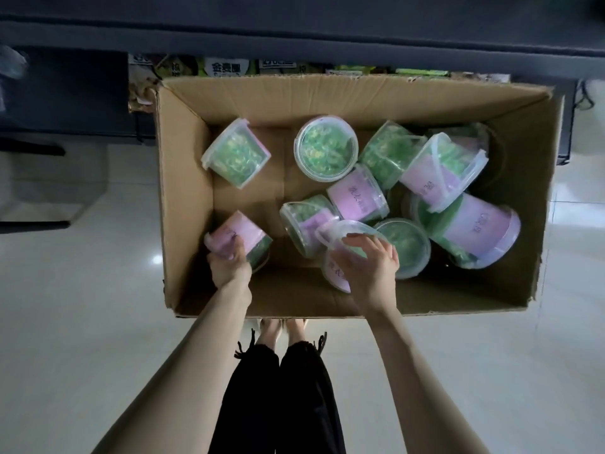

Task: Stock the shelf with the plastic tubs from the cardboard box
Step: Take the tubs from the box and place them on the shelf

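An open cardboard box [186, 178] stands on the floor in front of me. It holds several clear plastic tubs with green contents and pink labels, some upright like the one at the back [325, 147], most lying on their sides. My left hand [227, 265] grips a tub [244, 232] lying at the box's near left corner. My right hand [368, 260] holds another tub [343, 249] by its lid rim near the middle of the front wall. Both hands are inside the box.
A dark shelf [294, 34] runs across the top of the view, with green packaged goods [226, 67] on a lower level behind the box. Pale tiled floor [82, 306] lies on both sides. My legs and feet [281, 332] stand right at the box's near edge.
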A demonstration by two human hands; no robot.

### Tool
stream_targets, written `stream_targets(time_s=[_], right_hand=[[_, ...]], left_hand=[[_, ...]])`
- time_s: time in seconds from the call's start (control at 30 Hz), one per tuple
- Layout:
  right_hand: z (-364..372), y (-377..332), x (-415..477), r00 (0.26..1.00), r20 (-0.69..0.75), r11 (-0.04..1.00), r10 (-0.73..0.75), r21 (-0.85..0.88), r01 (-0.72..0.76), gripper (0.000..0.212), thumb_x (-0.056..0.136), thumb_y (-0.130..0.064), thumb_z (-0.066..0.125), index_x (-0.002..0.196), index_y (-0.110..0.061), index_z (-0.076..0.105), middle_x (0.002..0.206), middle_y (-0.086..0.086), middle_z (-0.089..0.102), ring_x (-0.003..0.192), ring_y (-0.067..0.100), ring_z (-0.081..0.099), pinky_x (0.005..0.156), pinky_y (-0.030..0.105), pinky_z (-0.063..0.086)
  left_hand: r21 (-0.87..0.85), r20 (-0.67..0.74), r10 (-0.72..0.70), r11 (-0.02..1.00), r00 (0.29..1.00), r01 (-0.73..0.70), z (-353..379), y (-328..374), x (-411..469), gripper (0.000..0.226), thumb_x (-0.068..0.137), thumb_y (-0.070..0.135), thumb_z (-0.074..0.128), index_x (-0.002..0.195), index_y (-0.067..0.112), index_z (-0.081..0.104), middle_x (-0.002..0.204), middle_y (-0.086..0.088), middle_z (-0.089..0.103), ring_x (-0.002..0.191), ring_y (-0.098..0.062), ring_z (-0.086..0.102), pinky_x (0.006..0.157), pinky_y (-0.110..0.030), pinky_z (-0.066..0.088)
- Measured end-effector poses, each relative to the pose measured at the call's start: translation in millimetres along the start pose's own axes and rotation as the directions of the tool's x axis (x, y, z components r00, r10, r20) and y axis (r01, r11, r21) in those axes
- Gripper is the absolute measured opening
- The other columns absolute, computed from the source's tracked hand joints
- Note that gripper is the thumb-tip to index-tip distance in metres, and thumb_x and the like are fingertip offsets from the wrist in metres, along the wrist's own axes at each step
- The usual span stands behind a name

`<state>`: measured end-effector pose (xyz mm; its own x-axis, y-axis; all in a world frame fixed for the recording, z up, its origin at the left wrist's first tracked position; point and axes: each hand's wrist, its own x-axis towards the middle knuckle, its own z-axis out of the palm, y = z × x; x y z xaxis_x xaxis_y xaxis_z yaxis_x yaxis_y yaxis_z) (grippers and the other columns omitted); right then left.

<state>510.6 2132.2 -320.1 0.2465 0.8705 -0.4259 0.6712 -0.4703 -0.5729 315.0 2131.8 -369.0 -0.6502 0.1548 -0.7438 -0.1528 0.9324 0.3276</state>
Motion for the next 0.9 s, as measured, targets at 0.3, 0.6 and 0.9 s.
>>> stream_targets(time_s=[0.3,0.6,0.9], right_hand=[[-8.0,0.8,-3.4,0.938,0.122,0.936,0.324,0.100,-0.337,0.089,0.059,-0.039,0.088,0.134,-0.016,0.047,0.146,0.018,0.026,0.130,0.038,0.036,0.106,0.050,0.037],[-30.0,-16.5,-5.9,0.937,0.183,0.823,0.299,0.447,-0.350,0.080,0.036,-0.062,0.088,0.107,-0.040,0.058,0.121,0.009,0.059,0.098,0.022,0.067,0.080,0.038,0.058],[-149.7,-70.7,-71.1,0.969,0.195,0.708,0.152,0.663,-0.245,0.091,0.051,-0.023,0.088,0.130,-0.018,0.044,0.113,-0.004,0.061,0.094,0.008,0.066,0.070,0.016,0.053]], left_hand=[[0.222,0.120,0.402,0.880,0.908,-0.420,-14.8,8.6,-46.1,0.045,0.093,0.036,0.053,0.125,0.004,0.055,0.121,-0.018,0.058,0.109,-0.031,0.055,0.080,-0.027,0.040],[0.109,0.283,0.642,0.717,0.713,-0.689,-52.6,25.7,-71.4,0.049,0.085,0.043,0.056,0.122,0.010,0.059,0.120,-0.011,0.054,0.110,-0.022,0.054,0.075,0.001,0.036],[-0.167,0.464,0.699,0.673,0.545,-0.721,-130.7,72.1,-145.5,0.054,0.069,0.069,0.064,0.102,0.026,0.064,0.103,-0.007,0.066,0.093,-0.023,0.061,0.079,-0.043,0.048]])
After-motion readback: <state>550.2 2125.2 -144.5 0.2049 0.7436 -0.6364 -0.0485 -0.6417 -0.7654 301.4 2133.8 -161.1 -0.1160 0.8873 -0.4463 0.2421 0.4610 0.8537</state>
